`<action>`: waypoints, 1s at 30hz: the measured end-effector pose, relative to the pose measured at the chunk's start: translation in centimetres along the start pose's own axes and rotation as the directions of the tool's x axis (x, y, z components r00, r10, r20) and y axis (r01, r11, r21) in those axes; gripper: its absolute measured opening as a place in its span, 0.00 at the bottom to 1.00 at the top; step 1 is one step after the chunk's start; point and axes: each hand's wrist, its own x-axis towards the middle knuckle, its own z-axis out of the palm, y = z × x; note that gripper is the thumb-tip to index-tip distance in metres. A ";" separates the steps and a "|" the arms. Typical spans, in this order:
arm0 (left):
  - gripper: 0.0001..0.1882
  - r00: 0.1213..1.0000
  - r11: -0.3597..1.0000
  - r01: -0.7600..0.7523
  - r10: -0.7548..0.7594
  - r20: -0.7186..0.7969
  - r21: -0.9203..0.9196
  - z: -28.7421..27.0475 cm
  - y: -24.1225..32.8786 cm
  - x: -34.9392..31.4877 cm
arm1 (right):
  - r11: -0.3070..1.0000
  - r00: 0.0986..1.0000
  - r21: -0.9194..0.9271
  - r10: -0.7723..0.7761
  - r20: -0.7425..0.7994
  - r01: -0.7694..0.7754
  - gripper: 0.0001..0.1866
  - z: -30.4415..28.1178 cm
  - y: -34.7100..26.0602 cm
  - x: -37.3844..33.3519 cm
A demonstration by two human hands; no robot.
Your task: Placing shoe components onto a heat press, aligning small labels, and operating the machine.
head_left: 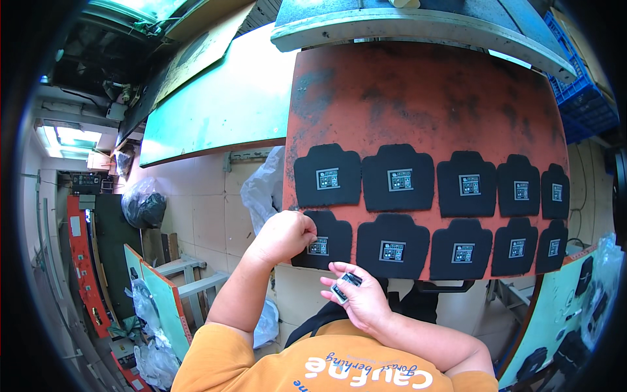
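Observation:
Several black cut fabric pieces (393, 258) lie in two rows on a red board, each bearing a small grey-and-black printed label (400, 180). My left hand (285, 236) is over the leftmost piece of the near row (334, 230). Its thumb and fingertips are pinched together at the upper edge of that piece's label (318, 246); whether they grip anything is hidden. Close to my body, just off the board's near edge, my right hand (364, 302) is closed around a small stack of labels (346, 287).
The red board (418, 85) has dark smudges on its far half. Beyond it runs a metal-edged bench (418, 29). A pale green table (222, 98) stands to the left, with a plastic bag (263, 189) beside the board. A blue crate (578, 98) sits far right; a green panel (545, 333) is near right.

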 end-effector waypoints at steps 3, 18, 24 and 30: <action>0.06 1.000 1.000 -0.002 0.002 0.000 0.006 0.0 -0.1 0.1 | 1.000 1.000 -0.004 -0.005 0.024 0.005 0.15 0.1 0.0 0.0; 0.07 0.986 0.990 -0.056 0.074 -0.148 0.126 0.8 -0.1 -0.9 | 0.999 0.993 0.010 -0.036 0.114 0.035 0.19 0.6 0.0 0.6; 0.08 0.961 0.995 -0.091 0.079 -0.264 -0.035 0.5 3.2 -3.9 | 0.999 0.974 0.025 0.025 0.227 -0.031 0.17 -2.1 -3.3 -2.8; 0.08 0.919 0.749 -0.261 0.386 0.082 -0.610 10.5 9.1 -6.3 | 0.974 0.878 0.171 -0.209 0.431 0.148 0.20 -10.2 -7.3 -11.0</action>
